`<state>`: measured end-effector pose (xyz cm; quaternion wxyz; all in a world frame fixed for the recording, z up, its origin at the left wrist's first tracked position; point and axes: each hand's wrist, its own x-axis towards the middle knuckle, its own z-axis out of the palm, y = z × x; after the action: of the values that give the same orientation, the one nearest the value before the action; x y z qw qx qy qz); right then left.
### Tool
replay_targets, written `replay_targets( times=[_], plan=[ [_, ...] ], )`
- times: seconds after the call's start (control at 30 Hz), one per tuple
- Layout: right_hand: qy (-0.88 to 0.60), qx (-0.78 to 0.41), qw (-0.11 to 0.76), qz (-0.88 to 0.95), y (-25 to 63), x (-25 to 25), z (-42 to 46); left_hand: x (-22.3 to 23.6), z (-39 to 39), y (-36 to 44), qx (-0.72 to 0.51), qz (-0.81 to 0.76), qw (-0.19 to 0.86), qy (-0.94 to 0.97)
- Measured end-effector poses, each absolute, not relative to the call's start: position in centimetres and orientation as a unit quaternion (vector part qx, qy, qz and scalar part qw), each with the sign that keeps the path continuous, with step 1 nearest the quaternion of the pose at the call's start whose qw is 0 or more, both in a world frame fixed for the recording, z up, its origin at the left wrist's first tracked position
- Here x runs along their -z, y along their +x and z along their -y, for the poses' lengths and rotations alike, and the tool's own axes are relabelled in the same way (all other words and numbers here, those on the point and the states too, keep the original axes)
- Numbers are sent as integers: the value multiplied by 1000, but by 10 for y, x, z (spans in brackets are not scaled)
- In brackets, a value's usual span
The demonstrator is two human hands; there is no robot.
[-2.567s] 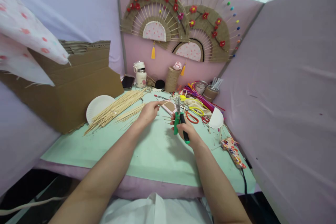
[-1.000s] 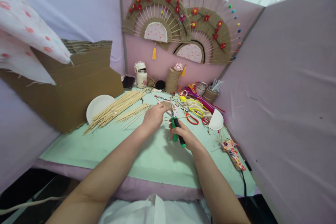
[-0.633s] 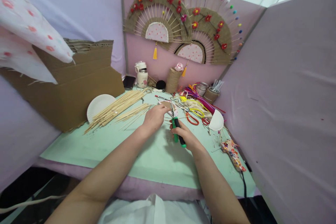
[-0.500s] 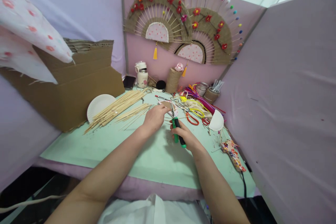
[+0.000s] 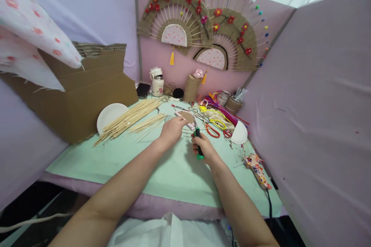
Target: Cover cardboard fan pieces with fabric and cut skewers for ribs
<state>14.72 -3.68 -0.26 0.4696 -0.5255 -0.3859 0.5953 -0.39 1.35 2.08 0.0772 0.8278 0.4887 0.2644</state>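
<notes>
My left hand [image 5: 172, 130] has its fingers closed on the near left edge of a small brown cardboard piece [image 5: 187, 116] with a pink-dotted fabric border. In my right hand [image 5: 205, 147] are pliers [image 5: 198, 144] with green and black handles, squeezed together in the fist. Their metal jaws point away from me, close to the right end of the cardboard piece; whether they touch it I cannot tell. Thin sticks [image 5: 188, 134] show between the two hands, just below the cardboard.
Bamboo skewers [image 5: 133, 117] lie left, partly over a paper plate [image 5: 108, 115]. Orange-handled scissors [image 5: 212, 131], yellow-handled scissors [image 5: 218, 124] and a half-round white piece [image 5: 239, 133] lie right. A flower-patterned glue gun [image 5: 257, 171] with a cord rests near the right edge. A bottle [image 5: 157, 83] stands behind.
The pliers have moved slightly right and back from over the cardboard piece, and their handles have come together. My left hand stays on the cardboard, almost unmoved.
</notes>
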Motion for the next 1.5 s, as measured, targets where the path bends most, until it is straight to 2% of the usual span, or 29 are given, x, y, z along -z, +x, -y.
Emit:
replay_targets(
  times=[0.17, 0.4, 0.5, 0.57, 0.67, 0.77, 0.87, 1.07, 1.3, 1.5],
  plan=[
    [-500, -562, 541, 376, 158, 3, 28, -21, -23, -12, -259, -520, 103, 808],
    [-497, -546, 532, 415, 162, 10, 28, -9, -59, -57, -194, -682, 88, 700],
    [-487, -549, 527, 428, 162, 9, 29, -3, -62, -52, -273, -661, 96, 692],
    [-460, -563, 529, 437, 161, 8, 30, -2, -56, -36, -365, -575, 181, 709],
    [-433, -560, 537, 459, 158, 8, 30, -4, -40, -6, -440, -430, 403, 677],
    [-456, -502, 538, 500, 157, 9, 29, -6, -27, 12, -411, -333, 615, 585],
    [-497, -413, 516, 562, 155, 11, 28, -5, -22, 15, -392, -281, 718, 502],
    [-552, -257, 478, 633, 153, 11, 29, -2, -22, 14, -400, -258, 737, 481],
    [-554, -258, 480, 630, 150, 8, 32, 2, -22, 18, -421, -262, 708, 502],
    [-547, -256, 483, 634, 150, 11, 32, 3, -22, 14, -415, -246, 730, 484]
  ],
)
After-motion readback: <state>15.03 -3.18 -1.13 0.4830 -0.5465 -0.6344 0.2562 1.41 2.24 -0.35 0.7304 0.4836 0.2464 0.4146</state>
